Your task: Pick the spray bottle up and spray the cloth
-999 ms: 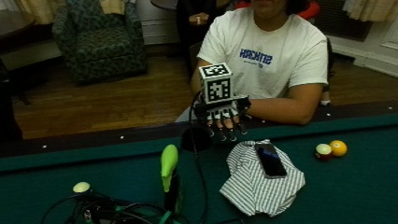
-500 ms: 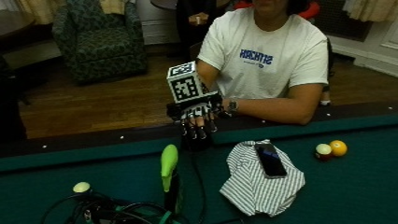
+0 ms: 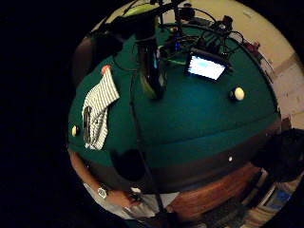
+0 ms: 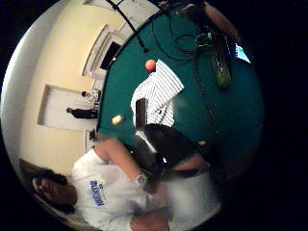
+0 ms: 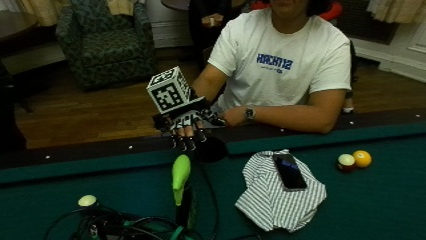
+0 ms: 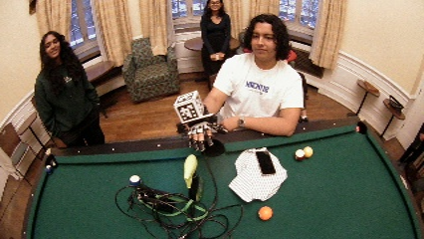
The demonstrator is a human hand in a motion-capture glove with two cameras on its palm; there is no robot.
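While gloved right hand (image 5: pixel 186 129) hovers slack-fingered, tall green-topped spray bottle (image 5: pixel 181 192) stands beside striped cloth (image 5: pixel 279 197).

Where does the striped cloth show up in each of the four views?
Outside view: striped cloth on the green felt, in front of the person.
Wide outside view: cloth mid-table.
Little finger side palm view: on the felt.
Thumb side palm view: on the felt.
Shared landmark: the black phone lying on it.

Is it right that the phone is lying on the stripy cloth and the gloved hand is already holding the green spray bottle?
Not quite. The phone does lie on the striped cloth, but the gloved right hand hovers above the spray bottle, holding nothing, as the outside view shows.
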